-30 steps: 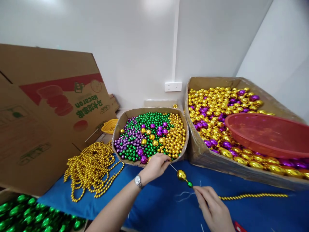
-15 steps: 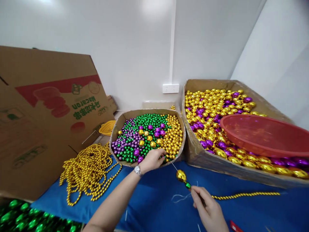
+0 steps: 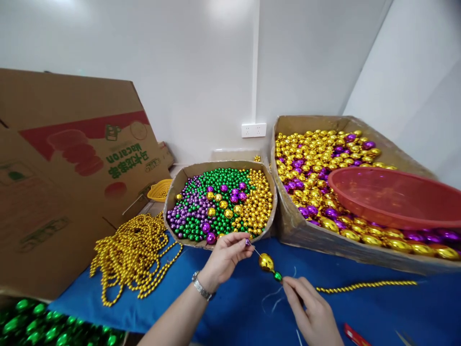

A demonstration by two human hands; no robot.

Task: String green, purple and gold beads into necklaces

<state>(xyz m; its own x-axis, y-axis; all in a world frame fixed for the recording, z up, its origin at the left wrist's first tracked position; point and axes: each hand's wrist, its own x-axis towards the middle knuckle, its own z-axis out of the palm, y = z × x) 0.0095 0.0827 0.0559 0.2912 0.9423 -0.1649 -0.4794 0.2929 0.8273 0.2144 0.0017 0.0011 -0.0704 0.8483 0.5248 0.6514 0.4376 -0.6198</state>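
Observation:
Between its thumb and fingertips, my left hand (image 3: 228, 254) pinches a small purple bead (image 3: 248, 242) at the end of a thin needle or stiff thread. A large gold bead (image 3: 266, 262) and a smaller green bead (image 3: 277, 276) are strung along that line. My right hand (image 3: 309, 305) is closed at the green bead's lower end, pinching the string there; the fingers hide the exact grip. Just beyond my left hand stands a low cardboard box (image 3: 166, 211) of loose purple, green and gold beads.
To the right a bigger carton (image 3: 288, 230) holds gold and purple beads, with a red basket (image 3: 392, 197) on top. Gold bead strands (image 3: 133, 254) lie at left beside a tall cardboard box (image 3: 79, 158). A gold strand (image 3: 367, 287) and a red-handled tool (image 3: 355, 334) lie on blue cloth.
My left hand has come back from the box's near edge with a purple bead, turning over toward the needle or thread tip. My right hand has hardly moved.

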